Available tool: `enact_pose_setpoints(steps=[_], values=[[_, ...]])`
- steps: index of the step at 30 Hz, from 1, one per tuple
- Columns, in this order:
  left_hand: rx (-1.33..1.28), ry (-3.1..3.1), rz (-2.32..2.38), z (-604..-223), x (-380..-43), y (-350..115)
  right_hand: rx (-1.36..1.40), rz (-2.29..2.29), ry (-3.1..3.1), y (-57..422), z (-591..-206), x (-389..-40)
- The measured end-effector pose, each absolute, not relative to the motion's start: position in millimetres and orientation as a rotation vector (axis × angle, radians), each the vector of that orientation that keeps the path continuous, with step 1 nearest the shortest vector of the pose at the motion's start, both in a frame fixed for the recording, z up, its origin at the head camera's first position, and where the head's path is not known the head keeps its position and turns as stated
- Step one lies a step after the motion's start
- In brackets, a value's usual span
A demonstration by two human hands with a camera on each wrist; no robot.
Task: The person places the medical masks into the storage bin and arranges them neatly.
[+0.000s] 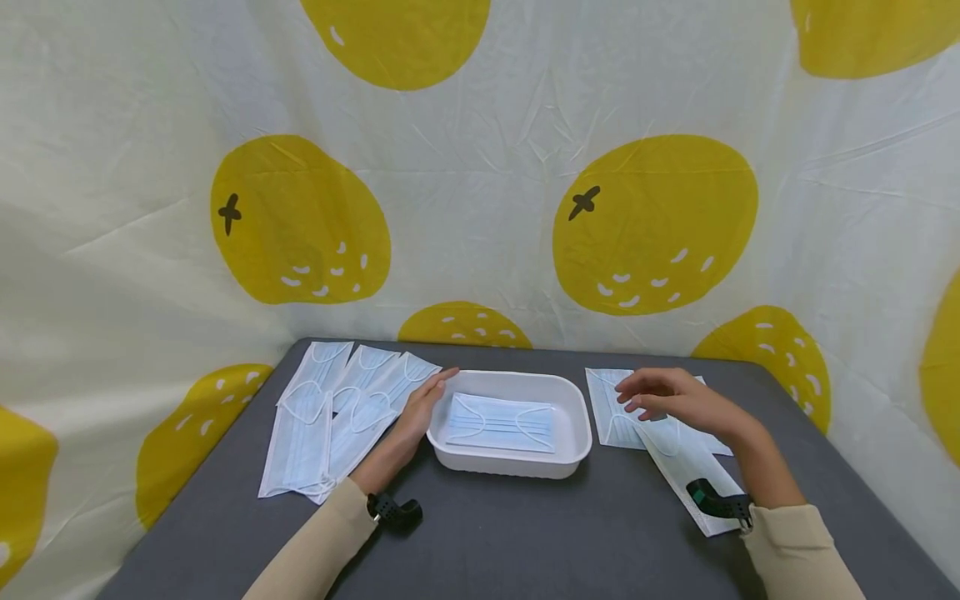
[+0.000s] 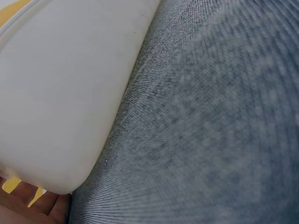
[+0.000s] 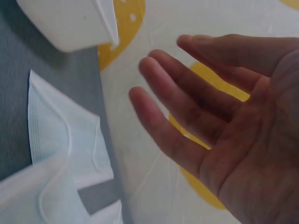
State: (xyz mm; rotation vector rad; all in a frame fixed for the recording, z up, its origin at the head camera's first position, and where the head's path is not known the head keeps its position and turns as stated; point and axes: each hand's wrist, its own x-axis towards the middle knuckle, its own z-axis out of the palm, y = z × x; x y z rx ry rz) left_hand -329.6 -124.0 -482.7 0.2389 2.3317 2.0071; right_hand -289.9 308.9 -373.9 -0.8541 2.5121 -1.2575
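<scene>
A white plastic tub (image 1: 510, 462) stands mid-table, and a light blue face mask (image 1: 498, 423) with white ear loops lies flat inside it. My left hand (image 1: 420, 410) rests along the tub's left side; the left wrist view shows its fingers (image 2: 44, 203) at the tub's corner. Over the masks on the right, my right hand (image 1: 678, 402) hovers with relaxed, spread fingers and nothing in them. Beneath it several face masks (image 1: 611, 408) overlap, one of them (image 1: 693, 467) slanting toward the table's front.
Several more face masks (image 1: 303, 442) lie fanned out left of the tub, partly behind my left forearm. Dark grey cloth covers the table (image 1: 517, 542). A white curtain (image 1: 472, 208) with yellow fruit shapes hangs close behind the table.
</scene>
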Motion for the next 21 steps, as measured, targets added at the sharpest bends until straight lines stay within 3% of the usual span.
enact_pose_setpoints(steps=[21], values=[[0.253,2.347,2.011,-482.6,-328.8,-124.6,-0.66,-1.191,2.512,371.8,-385.7,-291.0]])
